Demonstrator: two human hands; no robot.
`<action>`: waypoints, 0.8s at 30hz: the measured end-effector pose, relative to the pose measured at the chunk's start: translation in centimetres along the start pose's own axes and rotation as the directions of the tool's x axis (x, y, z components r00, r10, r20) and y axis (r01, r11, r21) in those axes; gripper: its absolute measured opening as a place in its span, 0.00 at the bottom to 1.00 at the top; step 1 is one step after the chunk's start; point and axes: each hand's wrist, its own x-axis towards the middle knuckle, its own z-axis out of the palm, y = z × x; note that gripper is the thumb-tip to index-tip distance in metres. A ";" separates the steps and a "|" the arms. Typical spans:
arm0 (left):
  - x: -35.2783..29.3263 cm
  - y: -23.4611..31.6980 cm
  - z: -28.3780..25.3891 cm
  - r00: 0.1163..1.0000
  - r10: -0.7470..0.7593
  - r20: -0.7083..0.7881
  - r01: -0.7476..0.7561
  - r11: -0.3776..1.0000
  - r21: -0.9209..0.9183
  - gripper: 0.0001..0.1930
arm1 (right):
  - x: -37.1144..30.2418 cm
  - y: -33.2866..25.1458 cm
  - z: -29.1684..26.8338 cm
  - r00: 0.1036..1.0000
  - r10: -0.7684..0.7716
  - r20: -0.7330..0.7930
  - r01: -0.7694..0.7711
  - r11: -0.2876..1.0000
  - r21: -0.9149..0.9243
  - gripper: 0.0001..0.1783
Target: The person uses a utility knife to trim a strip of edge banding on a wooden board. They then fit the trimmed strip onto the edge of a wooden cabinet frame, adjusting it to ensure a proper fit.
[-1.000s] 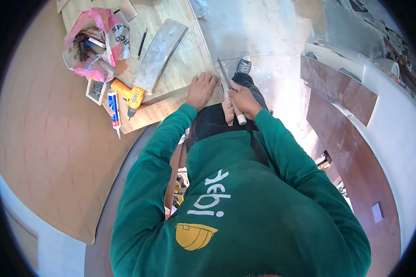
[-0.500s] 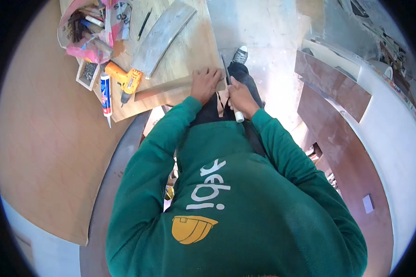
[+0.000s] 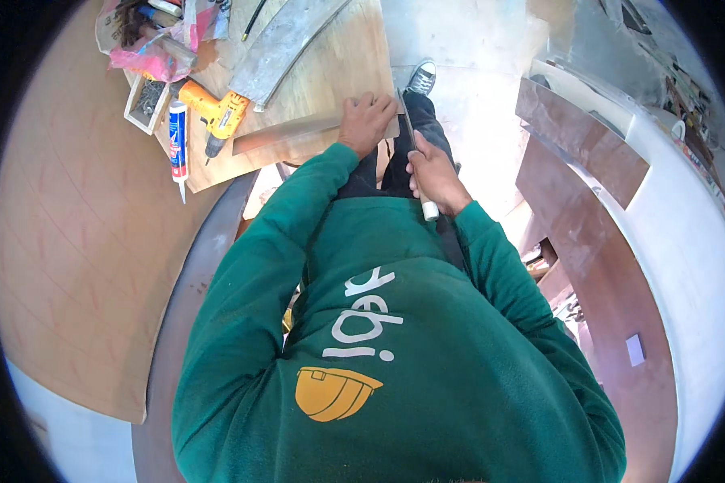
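My left hand (image 3: 366, 125) presses down on the right end of a narrow brownish strip (image 3: 290, 133), its fingers bent over the top. The strip lies along the near edge of a plywood worktop (image 3: 346, 60). In my right hand (image 3: 437, 175) is a file (image 3: 408, 121) with a long, thin metal blade and a white handle. Its blade points away from me, beside the strip's right end; contact between them is too small to tell. My right fingers are wrapped round the file near its handle.
An orange drill (image 3: 217, 110), a sealant tube (image 3: 178, 141), a small box of screws (image 3: 147, 105) and a pink-and-white bag of tools (image 3: 165, 56) sit at the worktop's left. A curved grey panel (image 3: 286, 48) and a dark pencil (image 3: 254, 20) lie farther back. Brown boards (image 3: 596, 233) stand at right.
My right hand has drawn the file back toward me. My left hand stays on the strip. The whole view has shifted slightly, with the worktop now higher in it.
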 end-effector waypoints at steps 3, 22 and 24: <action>0.0 0.0 0.2 1.000 0.000 -0.021 -0.001 1.000 -0.026 0.14 | 0.9 0.2 0.4 0.998 -0.066 -0.010 0.066 0.998 -0.011 0.36; 0.2 -0.2 -0.2 0.999 -0.008 0.053 0.010 0.999 -0.039 0.17 | 1.6 -1.5 0.6 0.996 -0.086 0.009 0.086 0.996 0.004 0.35; 0.2 -0.2 -0.1 1.000 0.001 0.006 0.000 0.996 -0.093 0.17 | 2.7 -1.8 0.8 0.997 -0.077 -0.014 0.077 0.997 0.002 0.34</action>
